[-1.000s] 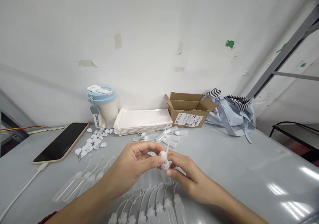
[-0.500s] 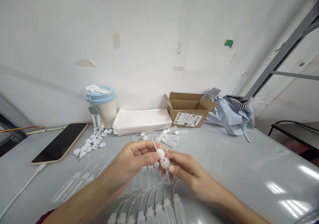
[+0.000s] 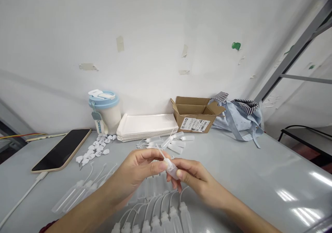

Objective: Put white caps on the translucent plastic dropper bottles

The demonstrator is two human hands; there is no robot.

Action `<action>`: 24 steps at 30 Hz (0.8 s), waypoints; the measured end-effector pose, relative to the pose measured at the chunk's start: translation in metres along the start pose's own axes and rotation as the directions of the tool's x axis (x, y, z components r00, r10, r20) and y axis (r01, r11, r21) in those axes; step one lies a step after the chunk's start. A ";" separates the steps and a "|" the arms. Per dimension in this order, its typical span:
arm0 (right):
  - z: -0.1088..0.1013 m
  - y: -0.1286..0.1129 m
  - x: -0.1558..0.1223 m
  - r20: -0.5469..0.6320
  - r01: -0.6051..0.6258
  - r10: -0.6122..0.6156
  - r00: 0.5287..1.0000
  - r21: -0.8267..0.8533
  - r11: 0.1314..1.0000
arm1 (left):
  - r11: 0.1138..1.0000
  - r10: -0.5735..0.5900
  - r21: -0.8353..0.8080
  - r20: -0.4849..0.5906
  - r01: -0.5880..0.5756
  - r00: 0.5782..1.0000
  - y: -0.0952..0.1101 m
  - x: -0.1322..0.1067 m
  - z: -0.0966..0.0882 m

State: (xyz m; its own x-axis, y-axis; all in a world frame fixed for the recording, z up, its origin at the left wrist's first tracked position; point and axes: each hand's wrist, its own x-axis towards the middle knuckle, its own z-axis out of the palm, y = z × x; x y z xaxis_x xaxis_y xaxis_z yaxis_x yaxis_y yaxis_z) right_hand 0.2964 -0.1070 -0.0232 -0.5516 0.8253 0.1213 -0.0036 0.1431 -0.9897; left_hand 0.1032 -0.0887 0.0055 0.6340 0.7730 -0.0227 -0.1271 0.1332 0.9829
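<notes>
My left hand [image 3: 144,165] pinches a white nozzle cap [image 3: 168,162] whose thin spout points up and to the left. My right hand [image 3: 198,177] has its thumb and fingers closed round a small translucent squeeze bottle [image 3: 173,172], tilted with its mouth toward the left hand. The cap sits at the bottle's mouth; whether its thread has caught, I cannot tell. Below the hands lie several capped bottles [image 3: 166,221] with long bent spouts, and more bottles [image 3: 153,187] lie partly hidden behind the left hand. Another group of bottles with spouts [image 3: 75,191] lies left of my forearm.
Small white caps [image 3: 95,146] lie heaped beside a phone [image 3: 63,150] on a cable. A blue-lidded cup [image 3: 106,112], stacked white envelopes [image 3: 147,126], an open cardboard box [image 3: 195,117] and a light-blue bag [image 3: 233,117] stand along the wall. Several loose bottles [image 3: 176,143] lie before the box.
The nozzle cap has come from beside the bottle's open mouth onto it, and the bottle has turned so its side shows. Both hands stay almost in place.
</notes>
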 end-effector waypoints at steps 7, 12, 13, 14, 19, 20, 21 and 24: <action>0.001 0.010 0.003 0.044 -0.045 0.038 0.998 0.188 0.981 | 0.978 0.059 0.204 -0.024 -0.053 0.998 0.003 -0.001 -0.007; 0.005 0.017 0.004 0.116 -0.149 0.107 0.987 0.464 0.873 | 0.912 0.098 0.400 0.000 -0.090 0.995 0.008 -0.004 -0.013; 0.005 0.018 0.005 0.130 -0.169 0.119 0.984 0.498 0.851 | 0.906 0.094 0.413 0.011 -0.090 0.996 0.008 -0.005 -0.014; 0.006 0.018 0.005 0.140 -0.183 0.128 0.982 0.519 0.835 | 0.901 0.092 0.424 0.020 -0.091 0.996 0.008 -0.005 -0.015; 0.005 0.017 0.005 0.144 -0.184 0.126 0.982 0.524 0.832 | 0.848 0.136 0.515 0.021 -0.128 0.990 0.009 -0.008 -0.015; 0.004 0.017 0.005 0.146 -0.181 0.123 0.982 0.515 0.838 | 0.834 0.162 0.534 0.010 -0.142 0.987 0.009 -0.008 -0.014; 0.004 0.017 0.005 0.151 -0.184 0.124 0.981 0.505 0.843 | 0.821 0.186 0.549 0.000 -0.156 0.982 0.009 -0.008 -0.013; 0.004 0.017 0.005 0.181 -0.210 0.137 0.974 0.486 0.849 | 0.797 0.220 0.580 -0.016 -0.170 0.975 0.011 -0.009 -0.010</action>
State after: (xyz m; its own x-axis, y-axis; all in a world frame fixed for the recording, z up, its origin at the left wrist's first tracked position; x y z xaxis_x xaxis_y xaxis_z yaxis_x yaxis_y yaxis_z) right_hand 0.2904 -0.1026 -0.0399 -0.6890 0.7241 -0.0311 -0.2925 -0.3171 -0.9022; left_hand 0.0886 -0.0876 0.0149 0.5781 0.7933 0.1909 0.2336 -0.3851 0.8928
